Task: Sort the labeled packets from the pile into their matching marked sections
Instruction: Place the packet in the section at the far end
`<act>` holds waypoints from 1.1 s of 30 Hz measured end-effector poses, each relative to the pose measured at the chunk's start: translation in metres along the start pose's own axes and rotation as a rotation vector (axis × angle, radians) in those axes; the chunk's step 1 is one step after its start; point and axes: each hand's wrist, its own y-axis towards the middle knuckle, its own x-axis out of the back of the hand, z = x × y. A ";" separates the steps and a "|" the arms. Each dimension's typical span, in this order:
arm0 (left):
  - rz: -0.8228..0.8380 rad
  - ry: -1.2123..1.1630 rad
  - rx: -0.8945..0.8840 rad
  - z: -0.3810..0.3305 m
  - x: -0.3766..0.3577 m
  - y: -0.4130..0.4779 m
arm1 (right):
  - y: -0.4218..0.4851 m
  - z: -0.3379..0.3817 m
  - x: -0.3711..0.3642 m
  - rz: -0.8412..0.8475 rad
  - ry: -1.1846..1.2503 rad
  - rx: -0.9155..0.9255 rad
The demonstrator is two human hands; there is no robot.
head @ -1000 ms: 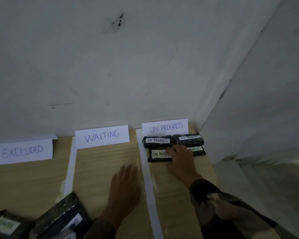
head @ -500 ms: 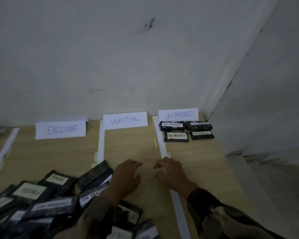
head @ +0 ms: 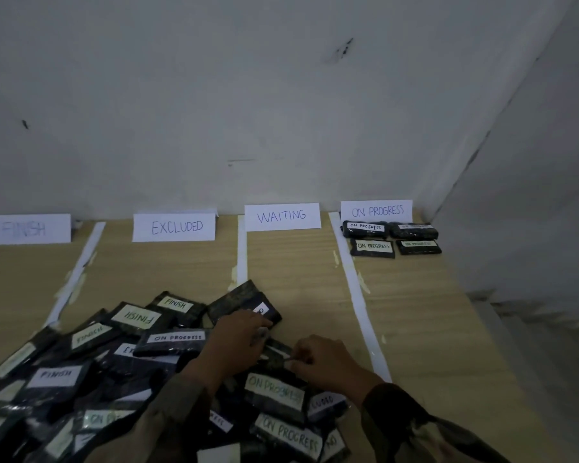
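Note:
A pile of dark packets (head: 121, 372) with white labels reading FINISH, ON PROGRESS and EXCLUDED covers the near left of the wooden table (head: 291, 272). My left hand (head: 234, 342) and my right hand (head: 328, 362) meet at the pile's right edge. Both curl their fingers on one dark packet (head: 274, 354) lying between them; its label is hidden. At the back stand paper signs FINISH (head: 25, 228), EXCLUDED (head: 174, 226), WAITING (head: 282, 216) and ON PROGRESS (head: 377, 211). Several ON PROGRESS packets (head: 373, 247) lie in the rightmost section.
White paper strips (head: 355, 295) divide the table into sections. A grey wall runs behind the signs and another wall closes the right side. The table's right edge drops to a lower ledge (head: 515, 329).
My view swung left and down to the pile. My right hand left the ON PROGRESS packets and came back to the pile; both hands now grip a packet at its right edge.

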 end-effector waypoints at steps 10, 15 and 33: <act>0.030 0.009 -0.068 -0.003 0.001 -0.011 | -0.024 0.018 -0.005 0.133 -0.130 -0.058; 0.110 -0.107 -0.047 -0.013 -0.001 -0.006 | -0.026 0.016 -0.001 -0.041 0.265 -0.023; 0.272 -0.361 -0.020 -0.036 0.003 0.043 | -0.022 -0.032 0.037 -0.385 -0.357 0.275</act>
